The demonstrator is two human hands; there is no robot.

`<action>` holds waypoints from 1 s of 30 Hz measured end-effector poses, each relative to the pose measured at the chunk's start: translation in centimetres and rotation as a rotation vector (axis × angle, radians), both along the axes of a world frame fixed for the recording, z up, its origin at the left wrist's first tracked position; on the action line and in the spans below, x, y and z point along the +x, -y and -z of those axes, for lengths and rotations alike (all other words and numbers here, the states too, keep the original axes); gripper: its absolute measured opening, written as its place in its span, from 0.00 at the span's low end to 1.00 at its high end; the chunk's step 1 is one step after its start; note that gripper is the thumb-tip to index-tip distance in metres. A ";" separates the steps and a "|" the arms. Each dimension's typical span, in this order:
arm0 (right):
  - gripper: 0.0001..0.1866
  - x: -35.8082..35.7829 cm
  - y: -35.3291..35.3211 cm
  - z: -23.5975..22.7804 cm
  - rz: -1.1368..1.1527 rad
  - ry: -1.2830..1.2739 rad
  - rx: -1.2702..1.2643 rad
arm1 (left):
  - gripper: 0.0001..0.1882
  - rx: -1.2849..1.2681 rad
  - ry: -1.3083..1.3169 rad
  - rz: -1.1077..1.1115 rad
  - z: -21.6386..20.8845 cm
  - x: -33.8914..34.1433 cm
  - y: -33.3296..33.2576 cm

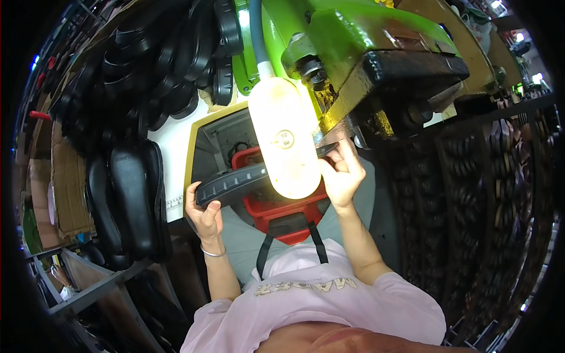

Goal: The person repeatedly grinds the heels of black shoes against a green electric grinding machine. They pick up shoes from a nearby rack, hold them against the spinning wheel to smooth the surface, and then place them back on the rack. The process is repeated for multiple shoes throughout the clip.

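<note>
A black shoe sole (231,183) stretches between my two hands, its ridged side edge facing up. My left hand (203,213) is closed on one end, with the thumb against the edge. The other end is pinched by my right hand (343,175), close under the metal head of a green machine (376,35). A bright oval lamp (285,138) hangs over the sole and hides its middle part. Whether the sole touches the machine cannot be made out behind the lamp.
Black soles (153,65) are heaped at the upper left, and more (126,194) lie by a cardboard box (67,188). Below my hands is a red container (276,209). A rack (459,194) packed with dark soles stands on the right.
</note>
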State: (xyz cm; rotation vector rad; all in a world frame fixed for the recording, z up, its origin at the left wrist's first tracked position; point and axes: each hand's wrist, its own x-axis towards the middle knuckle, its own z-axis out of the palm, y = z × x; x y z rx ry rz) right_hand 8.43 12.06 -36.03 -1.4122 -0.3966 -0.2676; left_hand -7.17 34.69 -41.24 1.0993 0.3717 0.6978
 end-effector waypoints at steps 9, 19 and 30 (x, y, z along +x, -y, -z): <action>0.25 0.5 -0.1 -3.0 0.168 0.435 -0.366 | 0.20 0.864 -0.223 0.369 -3.4 8.3 4.0; 0.30 0.0 1.9 12.0 -0.294 -0.549 0.246 | 0.12 0.605 -0.037 0.091 -0.6 10.6 10.5; 0.36 2.8 9.4 11.5 -0.205 -0.599 0.388 | 0.17 0.338 0.014 0.131 -2.1 10.4 12.4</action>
